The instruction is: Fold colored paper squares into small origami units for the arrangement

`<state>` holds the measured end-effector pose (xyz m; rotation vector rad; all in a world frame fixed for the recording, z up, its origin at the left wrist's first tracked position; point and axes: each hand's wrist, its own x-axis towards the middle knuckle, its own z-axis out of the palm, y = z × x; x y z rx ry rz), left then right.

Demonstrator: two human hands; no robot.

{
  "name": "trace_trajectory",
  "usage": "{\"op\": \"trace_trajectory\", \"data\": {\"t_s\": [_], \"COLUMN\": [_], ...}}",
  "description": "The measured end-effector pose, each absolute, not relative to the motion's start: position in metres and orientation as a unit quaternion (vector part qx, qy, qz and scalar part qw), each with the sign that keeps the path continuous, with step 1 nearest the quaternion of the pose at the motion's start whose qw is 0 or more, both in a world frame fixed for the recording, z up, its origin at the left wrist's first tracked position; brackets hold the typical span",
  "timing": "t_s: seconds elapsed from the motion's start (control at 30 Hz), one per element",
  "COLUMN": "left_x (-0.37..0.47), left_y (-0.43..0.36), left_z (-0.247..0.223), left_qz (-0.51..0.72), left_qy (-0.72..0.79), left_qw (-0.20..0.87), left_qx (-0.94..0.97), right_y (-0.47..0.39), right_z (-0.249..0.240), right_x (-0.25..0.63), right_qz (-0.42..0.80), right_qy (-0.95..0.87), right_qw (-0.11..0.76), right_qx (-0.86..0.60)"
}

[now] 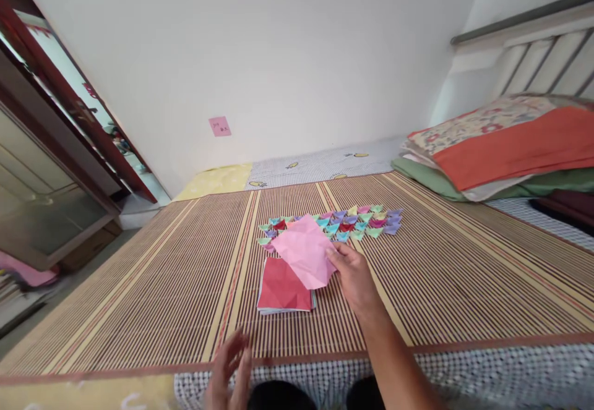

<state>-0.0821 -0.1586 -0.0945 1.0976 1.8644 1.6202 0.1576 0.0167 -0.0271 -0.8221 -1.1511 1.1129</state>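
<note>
A square sheet of pink paper (304, 250) is pinched at its right corner between the thumb and fingers of my right hand (352, 271). The sheet is held tilted over a stack of coloured paper (284, 289) with a red sheet on top. Behind it, rows of small folded paper pieces (346, 227) in many colours lie on the mat, some hidden by the pink sheet. My left hand (231, 363), slightly blurred, hovers near the mat's front edge with fingers apart and nothing in them.
A striped bamboo mat (162, 280) covers the bed. Folded bedding (505, 144) is piled at the right, near a white headboard (552, 64). A pink note (219, 126) sticks to the white wall (297, 57). A doorway and a cabinet (41, 175) stand at the left.
</note>
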Motion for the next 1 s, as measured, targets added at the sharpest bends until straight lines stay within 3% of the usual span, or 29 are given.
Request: {"op": "trace_trajectory", "data": {"t_s": [0.17, 0.37, 0.63, 1.0], "left_x": [-0.036, 0.010, 0.003, -0.014], "left_y": [-0.094, -0.048, -0.018, -0.098], "left_z": [-0.027, 0.007, 0.024, 0.012], "left_qz": [0.635, 0.619, 0.605, 0.558], "left_qy": [0.553, 0.426, 0.452, 0.514], "left_qw": [0.375, 0.581, 0.525, 0.516], "left_qx": [0.387, 0.313, 0.392, 0.399], "right_y": [0.002, -0.011, 0.005, -0.067], "right_z": [-0.019, -0.021, -0.012, -0.013], "right_x": [0.162, 0.167, 0.183, 0.204], "right_qz": [0.560, 0.603, 0.573, 0.509], "right_qy": [-0.441, -0.395, -0.406, -0.520], "right_qw": [0.624, 0.624, 0.636, 0.553], "right_qx": [-0.320, -0.300, -0.319, -0.407]}}
